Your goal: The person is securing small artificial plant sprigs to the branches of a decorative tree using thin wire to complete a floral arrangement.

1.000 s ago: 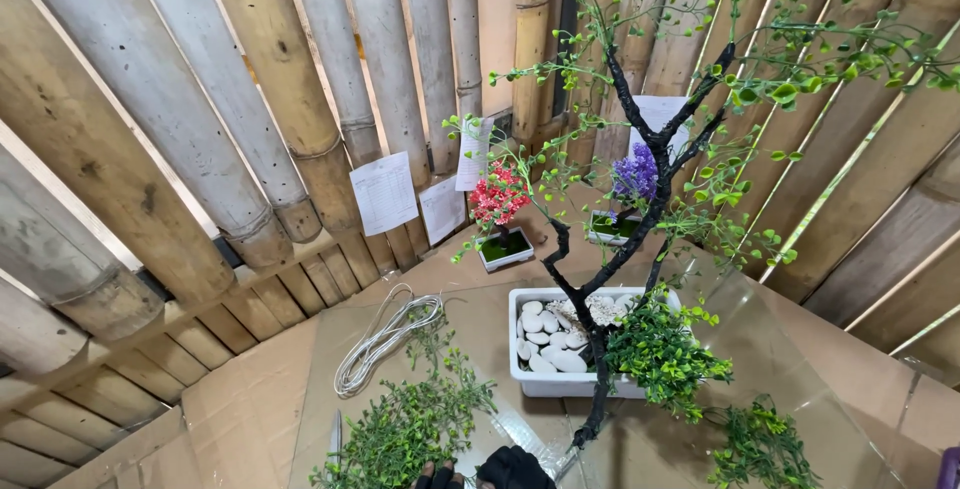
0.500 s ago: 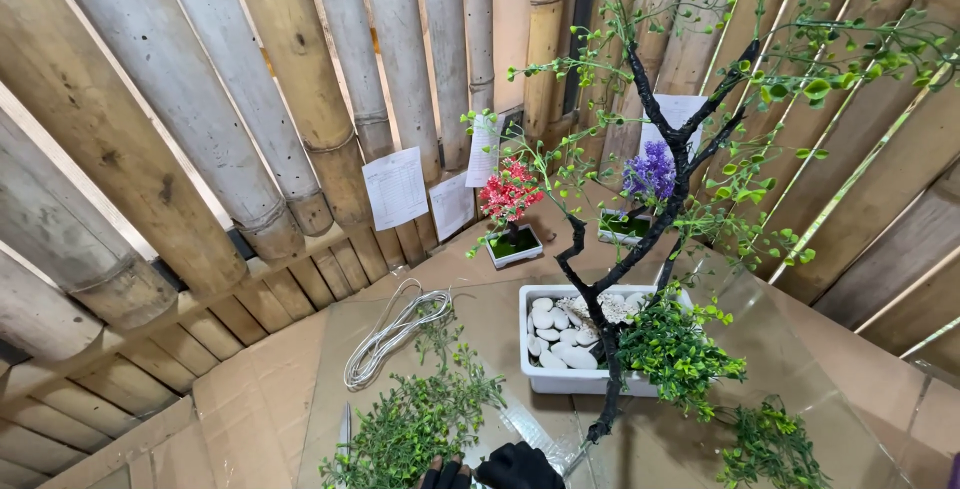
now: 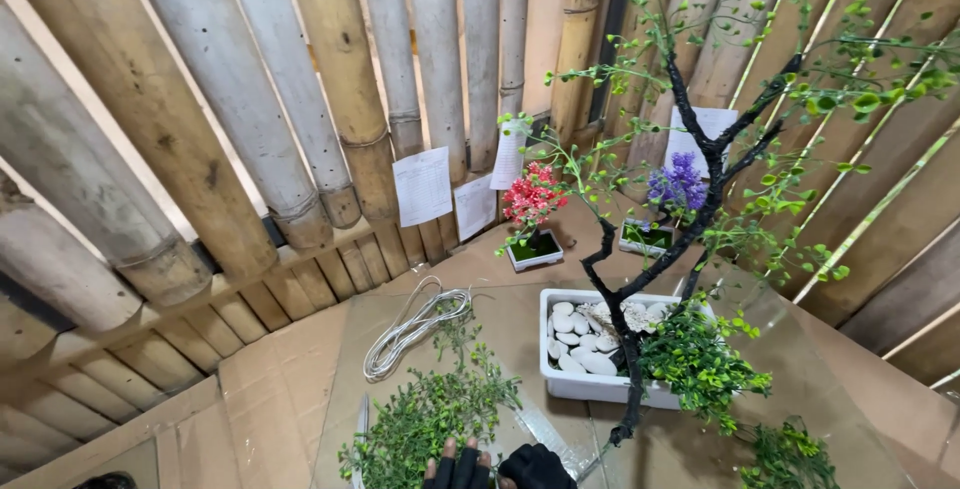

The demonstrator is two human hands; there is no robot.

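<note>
Only the tops of my hands show at the bottom edge, both in black gloves. My left hand (image 3: 456, 467) has bare fingertips resting on a pile of loose green sprigs (image 3: 432, 414). Beside it, my right hand (image 3: 536, 467) is a dark curled shape next to a crumpled clear plastic bag (image 3: 553, 437). Whether either hand grips anything is hidden. Just right of them stands an artificial tree (image 3: 688, 211) with a black trunk and thin green twigs, rooted in a white rectangular pot (image 3: 575, 385) filled with white pebbles.
A coil of white cord (image 3: 412, 327) lies on the glass-topped table (image 3: 520, 309). Small pots with a red flower plant (image 3: 532, 201) and a purple flower plant (image 3: 676, 185) stand at the back. Paper sheets (image 3: 422, 185) hang on the bamboo wall (image 3: 250, 119).
The view has drifted a little, so the scene sits further right in frame. My hands stay at the bottom edge by the sprigs.
</note>
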